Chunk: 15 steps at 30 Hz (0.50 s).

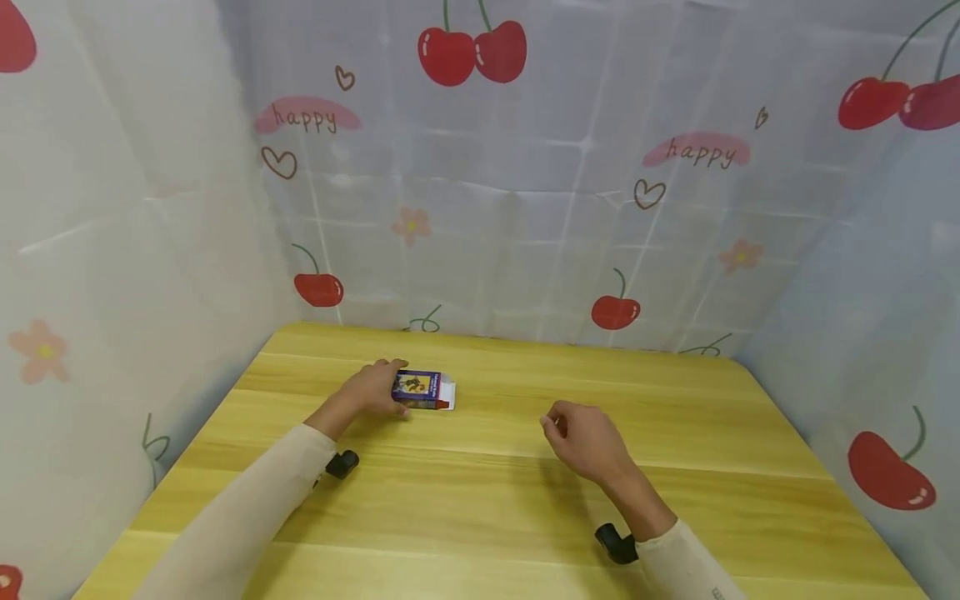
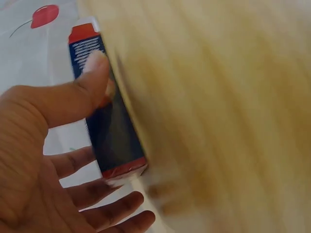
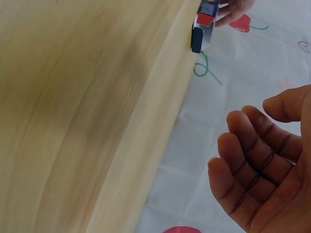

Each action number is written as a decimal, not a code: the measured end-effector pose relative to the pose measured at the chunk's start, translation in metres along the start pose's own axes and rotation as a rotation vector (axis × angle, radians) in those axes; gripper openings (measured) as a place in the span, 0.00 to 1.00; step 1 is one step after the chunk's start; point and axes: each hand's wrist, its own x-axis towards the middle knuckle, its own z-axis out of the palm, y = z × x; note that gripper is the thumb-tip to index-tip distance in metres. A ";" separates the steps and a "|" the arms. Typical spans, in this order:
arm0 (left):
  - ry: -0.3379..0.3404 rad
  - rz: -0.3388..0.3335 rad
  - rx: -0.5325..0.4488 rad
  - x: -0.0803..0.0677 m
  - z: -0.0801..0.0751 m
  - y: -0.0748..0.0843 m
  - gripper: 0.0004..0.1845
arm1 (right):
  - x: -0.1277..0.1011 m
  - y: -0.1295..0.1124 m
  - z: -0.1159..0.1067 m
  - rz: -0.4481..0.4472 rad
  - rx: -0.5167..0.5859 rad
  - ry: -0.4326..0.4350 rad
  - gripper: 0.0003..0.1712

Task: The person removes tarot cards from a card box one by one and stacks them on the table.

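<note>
A small dark-blue cardboard box (image 1: pixel 417 385) with a yellow picture panel lies on the wooden table, left of the middle. Its right end has a white flap and a red flap standing open. My left hand (image 1: pixel 373 387) grips the box about its left end. In the left wrist view the thumb lies along the printed narrow side of the box (image 2: pixel 116 136), and several fingers spread past its lower end. My right hand (image 1: pixel 588 439) hovers over the table to the right, fingers loosely curled, holding nothing. The right wrist view shows that palm (image 3: pixel 272 194) bare.
The yellow wood-grain table (image 1: pixel 480 508) fills the lower part of the view. A white curtain (image 1: pixel 510 183) printed with cherries, hearts and "happy" hangs along the back and both sides. Black wrist mounts (image 1: pixel 617 545) stick out by both sleeves.
</note>
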 end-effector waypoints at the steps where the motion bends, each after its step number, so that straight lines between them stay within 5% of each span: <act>1: 0.002 0.001 0.003 0.000 0.000 0.001 0.50 | 0.000 0.000 0.000 0.000 0.002 -0.003 0.08; 9: 0.045 -0.008 -0.011 -0.001 0.001 0.005 0.43 | 0.001 -0.002 0.004 0.013 0.016 -0.019 0.08; 15: 0.093 0.085 -0.047 -0.006 -0.009 0.020 0.41 | 0.003 -0.007 0.008 0.015 0.057 -0.024 0.09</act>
